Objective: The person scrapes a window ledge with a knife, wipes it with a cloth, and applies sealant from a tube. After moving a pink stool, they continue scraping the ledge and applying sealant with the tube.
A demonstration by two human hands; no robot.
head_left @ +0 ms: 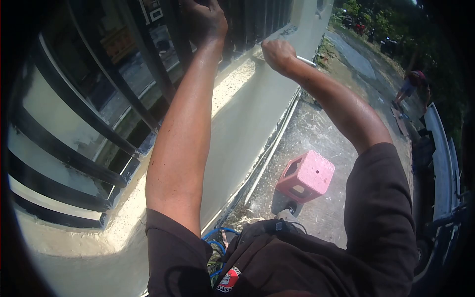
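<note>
My left hand [208, 20] is raised at the top of the view, beside the dark vertical bars [143, 54]. Its fingers are partly cut off by the frame edge, and what they touch is hidden. To the right, my right hand [279, 54] is closed in a fist at the top edge of the pale low wall [247, 114]. A thin whitish rod [306, 61] sticks out of the fist near the wrist. The far end of what this hand holds is hidden against the wall top.
A pink plastic stool [315, 172] stands on the concrete ground beside the wall. Pipes [277, 143] run along the wall's foot. Blue hose [217, 231] lies near my waist. Another person [415, 81] bends down at the far right, near a vehicle [445, 163].
</note>
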